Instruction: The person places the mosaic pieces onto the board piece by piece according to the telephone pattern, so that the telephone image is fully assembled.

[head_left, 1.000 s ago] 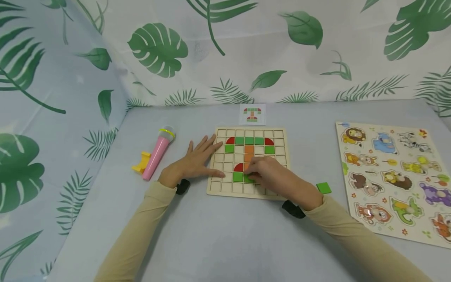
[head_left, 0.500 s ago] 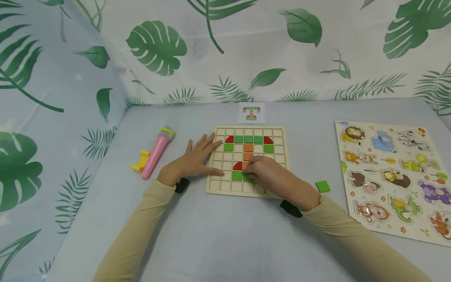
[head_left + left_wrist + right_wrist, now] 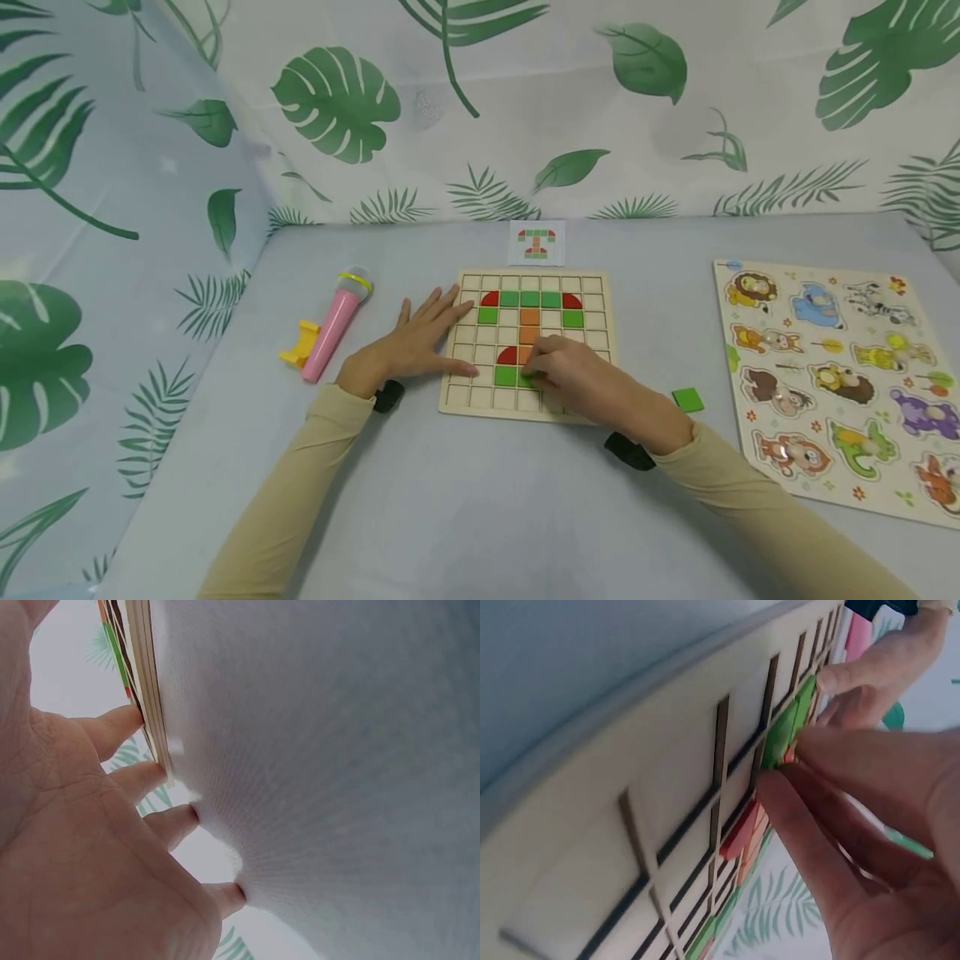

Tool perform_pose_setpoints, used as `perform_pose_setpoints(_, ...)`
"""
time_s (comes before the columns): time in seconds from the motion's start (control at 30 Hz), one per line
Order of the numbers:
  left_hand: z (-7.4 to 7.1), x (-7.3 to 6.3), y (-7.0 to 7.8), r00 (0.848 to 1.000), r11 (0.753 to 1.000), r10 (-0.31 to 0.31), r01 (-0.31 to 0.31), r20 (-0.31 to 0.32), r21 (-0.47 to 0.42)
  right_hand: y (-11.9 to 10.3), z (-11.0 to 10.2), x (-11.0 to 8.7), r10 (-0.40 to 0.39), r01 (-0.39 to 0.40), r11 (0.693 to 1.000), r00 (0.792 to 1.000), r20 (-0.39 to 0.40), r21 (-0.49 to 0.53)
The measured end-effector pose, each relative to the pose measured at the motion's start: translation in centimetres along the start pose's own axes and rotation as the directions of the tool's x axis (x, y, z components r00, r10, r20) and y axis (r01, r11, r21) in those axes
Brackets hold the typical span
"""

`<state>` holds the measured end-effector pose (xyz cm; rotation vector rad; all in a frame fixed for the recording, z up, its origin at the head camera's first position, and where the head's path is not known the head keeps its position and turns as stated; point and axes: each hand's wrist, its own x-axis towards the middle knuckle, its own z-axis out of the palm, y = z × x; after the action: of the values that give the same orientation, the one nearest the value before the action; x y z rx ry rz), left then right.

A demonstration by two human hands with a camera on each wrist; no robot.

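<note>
A wooden grid board (image 3: 480, 402) lies on the table, bearing red, green and orange tiles. My left hand (image 3: 416, 340) is spread over its left edge. In the left wrist view, some fingertips touch the board's edge (image 3: 144, 682) and others press on the cloth. Low on the grid, my right hand (image 3: 585, 377) pinches a green square tile (image 3: 781, 735) between thumb and forefinger, at a cell right of another green tile (image 3: 506, 376). A red rounded tile (image 3: 739, 832) sits close by in the right wrist view. The hand partly covers these tiles in the head view.
A card with a coloured tile pattern (image 3: 537, 243) lies behind the board. One loose green square (image 3: 687, 400) is to the right, before an animal puzzle board (image 3: 825, 375). At left lie a pink toy microphone (image 3: 330, 337) and a yellow piece (image 3: 302, 344).
My right hand has shifted very slightly to the right, its fingertips still at the same green tile. The left hand keeps its place on the board.
</note>
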<state>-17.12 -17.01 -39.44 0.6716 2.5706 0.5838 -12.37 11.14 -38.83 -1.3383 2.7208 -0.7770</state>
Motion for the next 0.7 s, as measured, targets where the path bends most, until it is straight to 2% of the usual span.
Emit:
perform_pose_setpoints(0.1, 0.0, 0.0, 0.0, 1.000, 1.000, -0.004, 0.004, 0.002, 0.004, 0.6, -0.3, -0.5, -0.042, 0.040, 0.996, 0.999, 0.023, 0.078)
perform_pose_setpoints(0.13, 0.0, 0.0, 0.0, 1.000, 1.000, -0.005, 0.005, 0.003, 0.004, 0.1, -1.2, -0.6, -0.036, 0.033, 0.995, 0.999, 0.036, 0.091)
perform_pose_setpoints(0.3, 0.1, 0.0, -0.1, 1.000, 1.000, 0.002, -0.002, 0.000, 0.004, 1.1, -3.1, -1.8, -0.005, -0.005, 0.987, 0.998, 0.066, 0.159)
perform_pose_setpoints(0.57, 0.1, -0.1, -0.1, 1.000, 1.000, 0.000, 0.000, -0.001, -0.004, 3.5, -8.0, -5.3, 0.122, -0.130, 0.989, 0.986, 0.112, 0.066)
perform_pose_setpoints(0.7, 0.0, 0.0, -0.1, 1.000, 1.000, 0.003, -0.003, -0.001, -0.006, 4.9, -9.8, -7.7, 0.212, -0.214, 0.977, 0.969, 0.130, 0.003)
